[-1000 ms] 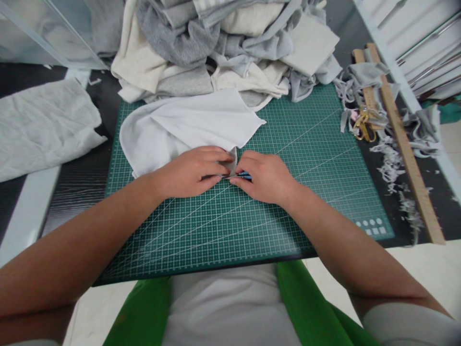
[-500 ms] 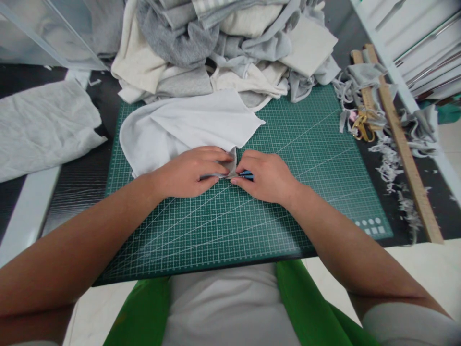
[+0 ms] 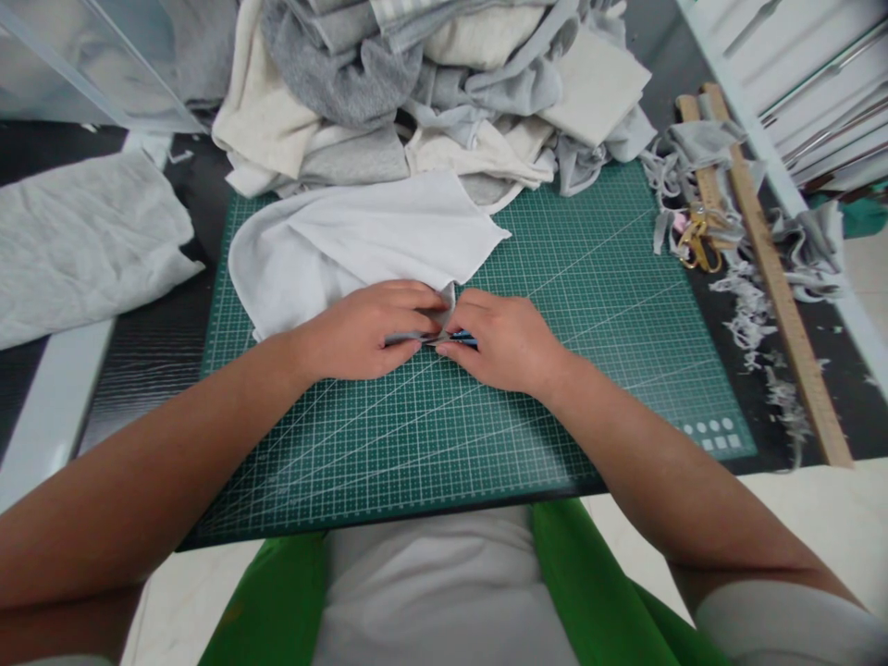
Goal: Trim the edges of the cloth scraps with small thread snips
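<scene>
A pale grey-white piece of fabric [image 3: 361, 231] lies folded on the green cutting mat [image 3: 430, 435]. My left hand [image 3: 371, 328] pinches the near edge of this fabric between thumb and fingers. Close against it, my right hand [image 3: 510, 342] is closed around small blue-handled thread snips [image 3: 464, 339]. Their metal tips point left, at the fabric edge beside my left fingertips. Most of the snips is hidden inside my right hand, and whether the blades are apart is too small to tell.
Behind the mat rises a heap of grey and cream fabric [image 3: 347, 83]. On the right lie gold-handled scissors [image 3: 700, 242], a wooden ruler [image 3: 783, 287] and fabric scraps [image 3: 749, 310]. A grey cloth [image 3: 90, 245] rests at left, near a translucent bin [image 3: 131, 69].
My right hand has moved slightly left with the snips, bringing their tips closer to my left fingertips. My left hand and the fabric have stayed nearly still.
</scene>
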Motion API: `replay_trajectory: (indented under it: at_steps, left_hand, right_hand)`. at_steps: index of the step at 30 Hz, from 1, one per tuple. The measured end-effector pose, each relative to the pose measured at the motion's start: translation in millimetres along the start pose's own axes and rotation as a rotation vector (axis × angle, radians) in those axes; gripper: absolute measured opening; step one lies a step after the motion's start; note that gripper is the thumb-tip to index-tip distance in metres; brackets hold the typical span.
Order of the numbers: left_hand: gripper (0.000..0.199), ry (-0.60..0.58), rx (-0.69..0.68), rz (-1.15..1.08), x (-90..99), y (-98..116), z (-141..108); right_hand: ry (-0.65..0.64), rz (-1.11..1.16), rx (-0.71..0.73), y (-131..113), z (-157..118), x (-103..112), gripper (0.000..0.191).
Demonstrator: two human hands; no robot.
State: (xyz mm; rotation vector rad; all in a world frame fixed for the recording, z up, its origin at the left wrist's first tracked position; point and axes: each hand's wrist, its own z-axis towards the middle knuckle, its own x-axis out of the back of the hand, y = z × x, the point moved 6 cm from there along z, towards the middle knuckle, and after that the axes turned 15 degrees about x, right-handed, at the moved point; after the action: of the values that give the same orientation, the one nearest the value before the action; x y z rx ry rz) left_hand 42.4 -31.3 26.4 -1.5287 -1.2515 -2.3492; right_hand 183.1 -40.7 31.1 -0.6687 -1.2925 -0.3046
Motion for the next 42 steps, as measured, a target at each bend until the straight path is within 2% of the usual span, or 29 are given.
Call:
replay_trajectory:
  at_steps: [4,11,42]
  left_hand:
    - [0.023,0.011,-0.021,-0.009,0.2,1.9,0.2]
    - [0.026,0.013,-0.004,-0.011,1.4,0.6,-0.6]
    - [0.024,0.016,-0.017,-0.010,2.4,3.4,0.0]
  right_hand:
    - [-0.021,-0.008,-0.007,-0.6,2.1,0.7,0.020]
    - [0.028,0.078,-0.006,4.1,-1.0,0.6,0.019]
    - [-0.030,0.004,-0.039,1.5,3.2,0.0,0.018]
